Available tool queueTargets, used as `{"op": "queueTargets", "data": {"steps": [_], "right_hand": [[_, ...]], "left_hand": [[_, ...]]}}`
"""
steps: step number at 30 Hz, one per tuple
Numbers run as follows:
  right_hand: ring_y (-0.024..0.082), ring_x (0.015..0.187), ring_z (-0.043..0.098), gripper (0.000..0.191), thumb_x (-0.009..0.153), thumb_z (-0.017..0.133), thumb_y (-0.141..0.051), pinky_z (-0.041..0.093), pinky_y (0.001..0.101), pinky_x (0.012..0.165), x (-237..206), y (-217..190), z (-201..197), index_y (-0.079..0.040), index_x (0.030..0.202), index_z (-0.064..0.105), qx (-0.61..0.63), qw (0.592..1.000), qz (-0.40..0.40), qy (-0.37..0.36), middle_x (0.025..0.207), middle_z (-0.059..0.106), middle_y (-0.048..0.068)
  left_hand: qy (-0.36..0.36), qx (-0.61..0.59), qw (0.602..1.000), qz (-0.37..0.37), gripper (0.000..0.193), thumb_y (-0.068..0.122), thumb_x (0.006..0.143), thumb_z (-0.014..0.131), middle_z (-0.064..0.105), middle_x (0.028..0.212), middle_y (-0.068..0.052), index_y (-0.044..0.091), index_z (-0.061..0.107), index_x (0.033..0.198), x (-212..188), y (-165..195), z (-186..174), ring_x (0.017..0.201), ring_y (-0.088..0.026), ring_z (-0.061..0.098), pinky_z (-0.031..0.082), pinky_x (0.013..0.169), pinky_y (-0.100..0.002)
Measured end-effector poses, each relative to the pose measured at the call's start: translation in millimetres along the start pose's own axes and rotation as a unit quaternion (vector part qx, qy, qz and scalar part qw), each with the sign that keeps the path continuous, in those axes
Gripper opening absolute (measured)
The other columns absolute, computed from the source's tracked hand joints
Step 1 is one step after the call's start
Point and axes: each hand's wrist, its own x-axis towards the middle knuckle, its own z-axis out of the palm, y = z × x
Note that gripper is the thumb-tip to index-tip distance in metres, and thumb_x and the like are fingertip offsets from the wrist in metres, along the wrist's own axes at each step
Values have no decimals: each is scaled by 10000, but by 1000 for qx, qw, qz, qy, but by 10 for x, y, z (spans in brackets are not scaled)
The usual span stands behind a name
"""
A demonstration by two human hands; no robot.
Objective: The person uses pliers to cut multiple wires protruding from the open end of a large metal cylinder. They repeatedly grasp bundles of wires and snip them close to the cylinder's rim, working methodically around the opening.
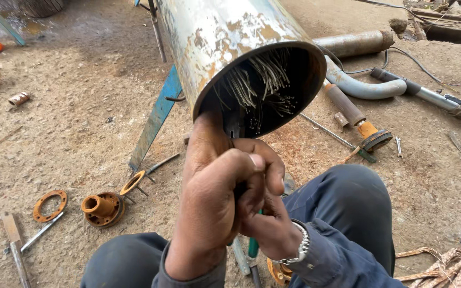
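Both hands, left [209,202] and right [265,205], close together on a small unclear thing just below the drum's [225,37] open mouth; drum slants up and away; wires [260,80] inside.

We get soft, even daylight here, pretty bright, no harsh glare. Shadows on the dirt ground [81,106] stay faint and fuzzy. The inside of the rusty steel cylinder [225,37] drops to near black, only the wire ends catching light. Everything's reasonably sharp; the edges bend a bit, wide-lens style.
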Motion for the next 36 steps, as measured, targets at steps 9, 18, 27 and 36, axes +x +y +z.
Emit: {"op": "queueTargets", "data": {"steps": [9,18,27,36], "right_hand": [[215,823,708,337,812,519,44,561,290,725,-154,-521,274,132,1128,593,-1,999,27,-20,935,735,179],[221,728,695,260,786,485,-112,579,340,627,-98,-566,473,34,928,646,69,992,101,-7,833,700,124],[148,713,627,155,887,581,-145,504,273,611,86,-25,351,-37,992,615,38,999,29,-9,809,641,62],[43,962,603,442,866,676,-133,539,248,811,-280,-162,380,-97,1269,497,-73,996,-29,-31,1067,619,-13]], "left_hand": [[27,-49,998,-34,581,23,857,457,535,674,-158,-85,314,1410,-91,-96,-81,438,-80,379,351,381,-220],[22,11,999,-28,631,26,851,484,544,681,-127,-26,330,1461,-129,-114,-152,463,-79,383,361,402,-220],[-8,-14,1000,-14,700,37,880,484,500,658,-101,-85,287,1540,-116,-75,-136,497,-70,375,334,430,-212],[-222,-273,933,-73,939,57,944,630,578,706,-104,75,38,1674,280,198,329,545,-184,521,489,515,-350]]}}
